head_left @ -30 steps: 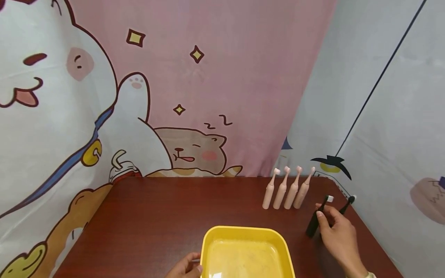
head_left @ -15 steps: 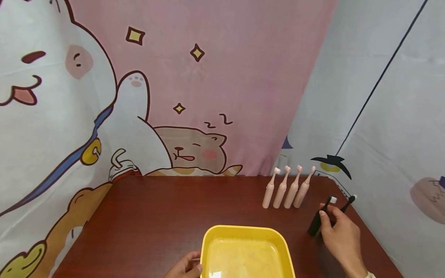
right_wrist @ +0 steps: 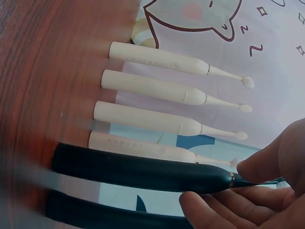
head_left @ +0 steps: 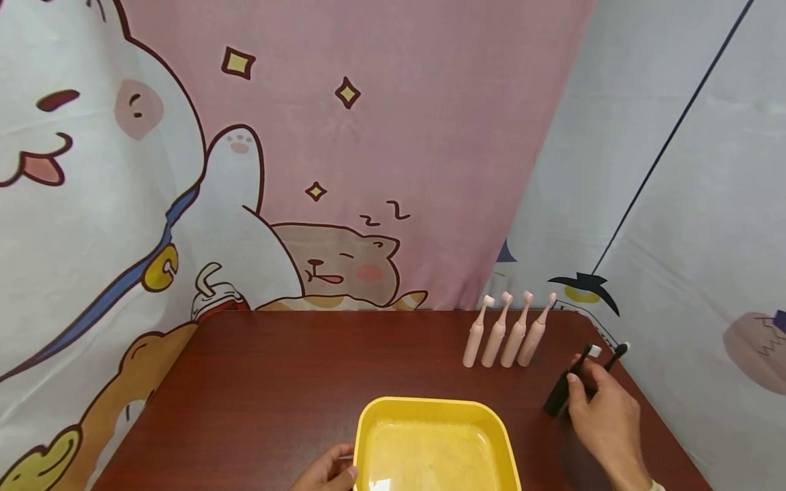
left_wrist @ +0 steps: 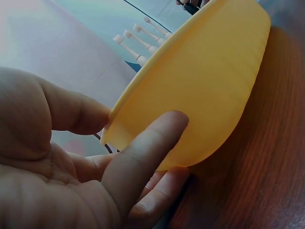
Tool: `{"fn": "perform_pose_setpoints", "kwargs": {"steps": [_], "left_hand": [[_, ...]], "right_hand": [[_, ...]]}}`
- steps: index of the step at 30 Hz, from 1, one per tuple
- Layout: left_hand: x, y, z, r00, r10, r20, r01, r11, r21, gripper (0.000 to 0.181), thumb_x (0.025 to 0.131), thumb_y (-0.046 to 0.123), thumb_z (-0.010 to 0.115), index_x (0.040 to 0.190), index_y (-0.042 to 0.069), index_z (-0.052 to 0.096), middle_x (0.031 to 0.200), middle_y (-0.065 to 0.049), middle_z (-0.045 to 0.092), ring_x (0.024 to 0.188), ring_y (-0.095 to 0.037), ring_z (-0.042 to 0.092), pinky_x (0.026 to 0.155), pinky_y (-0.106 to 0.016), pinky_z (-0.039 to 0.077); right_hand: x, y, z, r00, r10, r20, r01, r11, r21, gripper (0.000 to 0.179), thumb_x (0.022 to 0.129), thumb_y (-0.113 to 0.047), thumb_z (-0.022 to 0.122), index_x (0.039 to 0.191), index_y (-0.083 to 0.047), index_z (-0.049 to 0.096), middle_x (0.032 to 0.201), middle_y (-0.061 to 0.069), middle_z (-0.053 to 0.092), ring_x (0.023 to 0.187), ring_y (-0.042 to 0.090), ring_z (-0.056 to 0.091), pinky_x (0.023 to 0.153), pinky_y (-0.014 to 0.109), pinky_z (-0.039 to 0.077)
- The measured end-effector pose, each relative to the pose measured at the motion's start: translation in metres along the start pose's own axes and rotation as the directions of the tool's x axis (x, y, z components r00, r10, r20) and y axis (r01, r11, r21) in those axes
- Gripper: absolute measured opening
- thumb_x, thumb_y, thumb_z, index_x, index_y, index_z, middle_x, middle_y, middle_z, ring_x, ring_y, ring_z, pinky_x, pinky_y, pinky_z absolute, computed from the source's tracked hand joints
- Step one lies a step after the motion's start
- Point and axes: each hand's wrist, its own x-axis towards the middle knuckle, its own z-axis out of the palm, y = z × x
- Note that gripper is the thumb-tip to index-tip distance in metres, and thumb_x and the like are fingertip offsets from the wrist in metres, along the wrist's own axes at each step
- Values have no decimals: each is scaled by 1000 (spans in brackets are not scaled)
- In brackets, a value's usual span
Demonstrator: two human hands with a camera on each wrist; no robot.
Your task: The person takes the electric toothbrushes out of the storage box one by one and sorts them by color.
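My right hand [head_left: 604, 417] holds a black electric toothbrush [head_left: 557, 394] near its neck, between thumb and fingers. The brush leans to the right in the head view, its white bristles showing above the fingers. A second black electric toothbrush [right_wrist: 114, 213] stands just beside it; in the head view my hand hides most of that one, leaving its head visible. At the bottom of the head view, my left hand [head_left: 328, 469] grips the left side of a yellow tray [head_left: 430, 402], with fingers against its outer wall [left_wrist: 214, 71].
Several pale pink electric toothbrushes [head_left: 474, 341] stand upright in a row toward the back right of the dark red wooden table [head_left: 276, 382]. Behind the table hangs a cartoon-printed cloth [head_left: 430, 170], and a pale cloth [head_left: 694, 239] closes off the right side.
My right hand has shifted slightly to the right with the black electric toothbrush, which now leans a little more. My left hand and the yellow tray have stayed in place.
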Motion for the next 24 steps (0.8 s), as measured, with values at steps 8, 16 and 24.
{"fn": "perform_pose_setpoints", "kwargs": {"steps": [8, 16, 24], "left_hand": [[0, 0, 0, 999, -25, -31, 25, 1000, 0, 57, 99, 19, 55, 139, -16, 34, 112, -17, 65, 93, -24, 67, 78, -35, 58], [1, 0, 0, 999, -26, -33, 26, 1000, 13, 57, 100, 19, 54, 139, -17, 34, 115, -18, 64, 95, -25, 66, 79, -36, 58], [3, 5, -3, 994, 23, -111, 1, 977, 213, 57, 99, 24, 59, 134, -17, 42, 124, -24, 60, 109, -32, 61, 88, -43, 55]], "right_hand": [[-1, -4, -9, 999, -51, 2, 51, 998, -27, 37, 95, -18, 62, 127, 0, 61, 110, 23, 69, 92, 41, 65, 78, 56, 42], [-3, -11, -23, 986, 146, 85, -145, 989, -19, 60, 98, -37, 58, 146, -4, 47, 133, 26, 59, 101, 41, 68, 82, 57, 46], [-6, -11, -30, 981, 188, 52, -189, 982, 23, 64, 95, -36, 63, 150, -10, 44, 136, 21, 59, 103, 36, 69, 59, 14, 52]]}}
